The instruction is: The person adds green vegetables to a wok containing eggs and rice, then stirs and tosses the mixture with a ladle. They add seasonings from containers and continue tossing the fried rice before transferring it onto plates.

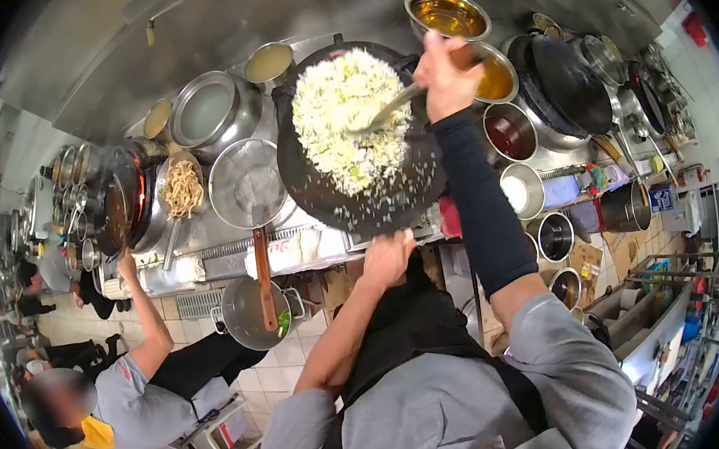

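A large black wok (305,178) holds a heap of white rice with yellow and green bits (347,116); loose grains lie scattered near its front side. My right hand (449,74) is closed around the handle of a metal ladle (396,103), whose bowl rests in the rice. Down at the wok's near edge, my left hand (389,258) is closed at the rim; a cloth or handle under it cannot be made out.
Bowls of yellow oil (449,15) and a pot of dark red sauce (508,131) stand at the right. A strainer (246,183), noodles (182,188) and a water pot (204,110) are at the left. A co-worker (149,393) tends another wok (115,210).
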{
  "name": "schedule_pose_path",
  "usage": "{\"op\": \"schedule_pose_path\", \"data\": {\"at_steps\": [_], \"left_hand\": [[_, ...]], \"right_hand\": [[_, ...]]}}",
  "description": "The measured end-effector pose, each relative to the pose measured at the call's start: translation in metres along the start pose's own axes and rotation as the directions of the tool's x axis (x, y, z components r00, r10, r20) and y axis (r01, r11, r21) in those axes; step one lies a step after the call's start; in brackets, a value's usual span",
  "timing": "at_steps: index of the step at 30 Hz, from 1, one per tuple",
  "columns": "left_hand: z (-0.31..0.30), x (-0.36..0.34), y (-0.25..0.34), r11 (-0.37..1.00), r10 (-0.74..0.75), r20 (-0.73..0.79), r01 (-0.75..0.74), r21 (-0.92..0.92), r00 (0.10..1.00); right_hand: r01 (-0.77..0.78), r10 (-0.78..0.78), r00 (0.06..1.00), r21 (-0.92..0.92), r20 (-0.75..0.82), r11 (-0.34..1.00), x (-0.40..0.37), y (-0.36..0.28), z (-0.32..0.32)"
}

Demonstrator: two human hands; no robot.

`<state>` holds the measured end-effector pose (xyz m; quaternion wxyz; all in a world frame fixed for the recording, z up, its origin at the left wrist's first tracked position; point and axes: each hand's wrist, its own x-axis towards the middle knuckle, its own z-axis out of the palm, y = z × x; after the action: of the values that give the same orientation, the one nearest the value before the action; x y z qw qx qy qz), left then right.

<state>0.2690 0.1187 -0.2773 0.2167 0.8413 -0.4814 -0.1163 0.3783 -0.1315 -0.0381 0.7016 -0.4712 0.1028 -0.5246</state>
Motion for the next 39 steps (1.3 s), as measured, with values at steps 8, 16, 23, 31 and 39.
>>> {"op": "schedule_pose_path", "data": {"at_steps": [8, 16, 23, 31, 39], "left_hand": [[-0.116, 0.064, 0.012, 0.989, -0.091, 0.017, 0.092, -0.119, 0.996], [-0.063, 0.002, 0.003, 0.992, -0.028, 0.108, 0.041, -0.117, 0.994], [-0.056, 0.104, -0.040, 0.990, -0.098, 0.009, 0.099, -0.096, 0.995], [-0.024, 0.103, -0.055, 0.992, -0.097, 0.059, 0.102, -0.079, 0.994], [-0.026, 0.115, -0.060, 0.988, -0.098, -0.006, 0.096, -0.123, 0.995]], "right_hand": [[-0.160, 0.172, 0.979, -0.105, 0.109, 0.981, -0.001, -0.029, 0.017], [-0.124, 0.082, 0.941, 0.109, 0.327, 0.986, 0.042, -0.021, -0.016], [-0.069, 0.070, 0.976, -0.010, 0.206, 0.998, 0.071, -0.046, 0.037], [-0.228, 0.288, 0.919, -0.234, 0.269, 0.945, 0.102, 0.084, 0.030], [-0.300, 0.402, 0.829, -0.297, 0.389, 0.907, 0.104, 0.109, 0.043]]}}
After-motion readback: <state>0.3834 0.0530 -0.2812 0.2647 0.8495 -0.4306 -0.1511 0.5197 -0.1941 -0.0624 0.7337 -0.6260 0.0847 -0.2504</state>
